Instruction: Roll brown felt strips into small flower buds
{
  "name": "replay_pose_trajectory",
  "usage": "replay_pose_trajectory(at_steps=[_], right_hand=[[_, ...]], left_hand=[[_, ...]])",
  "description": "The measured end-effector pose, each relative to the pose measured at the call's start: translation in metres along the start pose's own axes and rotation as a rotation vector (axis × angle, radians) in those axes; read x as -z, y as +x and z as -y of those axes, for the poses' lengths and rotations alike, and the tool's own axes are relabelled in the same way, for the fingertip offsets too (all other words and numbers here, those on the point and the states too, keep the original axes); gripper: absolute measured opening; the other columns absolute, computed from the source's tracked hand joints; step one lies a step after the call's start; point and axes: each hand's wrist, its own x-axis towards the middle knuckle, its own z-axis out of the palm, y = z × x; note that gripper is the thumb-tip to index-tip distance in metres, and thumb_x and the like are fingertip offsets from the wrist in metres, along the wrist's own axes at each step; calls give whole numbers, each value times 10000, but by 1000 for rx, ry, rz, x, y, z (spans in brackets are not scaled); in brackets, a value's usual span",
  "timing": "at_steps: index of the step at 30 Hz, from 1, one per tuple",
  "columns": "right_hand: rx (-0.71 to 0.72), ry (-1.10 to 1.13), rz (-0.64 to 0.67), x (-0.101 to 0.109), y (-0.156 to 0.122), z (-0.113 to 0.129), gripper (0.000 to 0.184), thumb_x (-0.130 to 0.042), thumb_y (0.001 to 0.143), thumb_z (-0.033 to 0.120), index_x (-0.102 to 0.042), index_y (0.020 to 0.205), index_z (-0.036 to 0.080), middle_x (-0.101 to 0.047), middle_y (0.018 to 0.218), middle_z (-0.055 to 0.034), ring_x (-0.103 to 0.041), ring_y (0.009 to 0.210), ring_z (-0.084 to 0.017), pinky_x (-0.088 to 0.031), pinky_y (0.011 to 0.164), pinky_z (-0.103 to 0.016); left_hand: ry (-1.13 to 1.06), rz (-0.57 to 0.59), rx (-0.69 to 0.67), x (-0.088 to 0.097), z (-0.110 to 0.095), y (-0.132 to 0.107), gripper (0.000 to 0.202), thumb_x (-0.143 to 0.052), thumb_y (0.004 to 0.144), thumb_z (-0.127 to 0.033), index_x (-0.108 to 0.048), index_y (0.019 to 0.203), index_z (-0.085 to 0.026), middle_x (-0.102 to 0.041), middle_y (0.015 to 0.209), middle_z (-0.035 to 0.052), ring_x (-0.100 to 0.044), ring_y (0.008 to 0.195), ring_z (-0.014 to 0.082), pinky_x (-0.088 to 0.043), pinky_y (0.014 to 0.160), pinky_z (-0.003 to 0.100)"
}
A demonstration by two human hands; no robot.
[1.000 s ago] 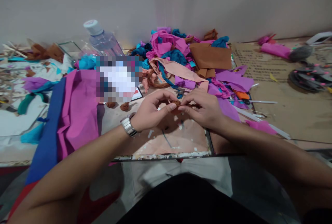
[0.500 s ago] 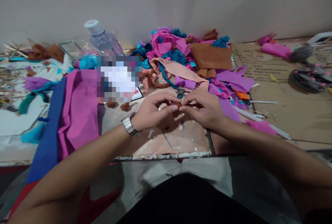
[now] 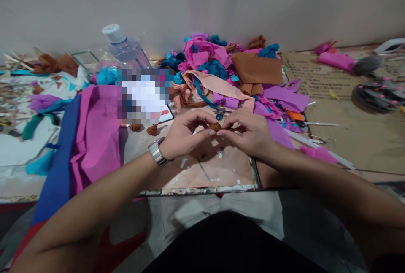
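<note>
Between my two hands is a small rolled piece of brown crepe paper, coiled like a rosette. My left hand, with a metal watch on its wrist, pinches it from the left with thumb and fingers. From the other side my right hand grips it, and a brown strip shows along its fingers. Two similar brown paper rolls, one of them this roll, lie on the table left of my hands. Just beyond my fingertips are the blue-ringed scissors, partly covered by paper.
Behind my hands lies a heap of pink, blue, peach and brown crepe paper. A clear bottle with a white cap leans at the back left. Pink paper covers the left side. White sticks and cardboard lie right.
My left fingers have lifted and parted slightly from the top of the brown roll, so its coiled face shows more. The hands stay in nearly the same place.
</note>
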Motion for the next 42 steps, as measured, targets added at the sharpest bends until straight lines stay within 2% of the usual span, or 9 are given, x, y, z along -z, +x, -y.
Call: replay_pose_trajectory(at_steps=[5,12,18,23,29,35,39,42], right_hand=[[-5,10,6,0,1,1,203,-807,918,346,-682,838,207,-740,792,-15,-655,738,-166,-478,743,-333],[15,-15,22,0,-1,-1,214,-832,894,355,-682,847,209,-738,791,-10,-664,743,-168,-476,756,-342],[-20,-13,28,0,-1,0,245,-828,893,415,-696,849,213,-743,794,-16,-664,750,-173,-478,754,-343],[-14,-11,36,0,-2,0,210,-804,919,400,-712,877,216,-751,807,-18,-652,743,-171,-474,751,-349],[-48,11,25,0,-3,-2,221,-810,912,396,-706,838,216,-740,784,-14,-657,737,-175,-483,731,-347],[-49,21,29,0,-3,-2,240,-818,902,409,-700,831,213,-747,786,-20,-660,734,-175,-487,737,-347],[-45,6,22,0,-3,-2,247,-806,910,425,-696,835,217,-751,802,-26,-664,743,-181,-490,746,-353],[-50,-4,30,-1,-2,-2,266,-797,915,440,-690,817,217,-744,785,-25,-658,735,-181,-485,737,-353]], left_hand=[[3,3,35,1,0,0,243,-860,841,-292,-777,1033,-168,-787,1011,92,-732,917,170,-594,842,283],[14,104,78,4,-1,-1,280,-837,866,-317,-805,1111,-186,-811,1055,102,-748,934,188,-597,860,305],[-8,68,140,3,-1,0,281,-842,861,-368,-809,1062,-174,-814,1028,105,-756,911,194,-610,840,308],[-56,12,165,3,-4,2,305,-855,848,-391,-758,1022,-159,-783,998,84,-729,845,159,-592,766,261],[-86,45,184,2,-4,2,263,-862,840,-365,-753,947,-150,-763,898,63,-707,763,131,-579,712,238],[-49,48,123,4,0,2,215,-858,844,-348,-818,984,-191,-803,1074,104,-749,985,190,-596,877,303],[-34,47,118,3,-1,2,278,-899,791,-364,-806,981,-183,-791,969,87,-736,864,175,-595,761,281],[-26,58,123,2,-3,2,296,-892,798,-374,-784,980,-166,-778,921,78,-724,815,163,-596,747,275]])
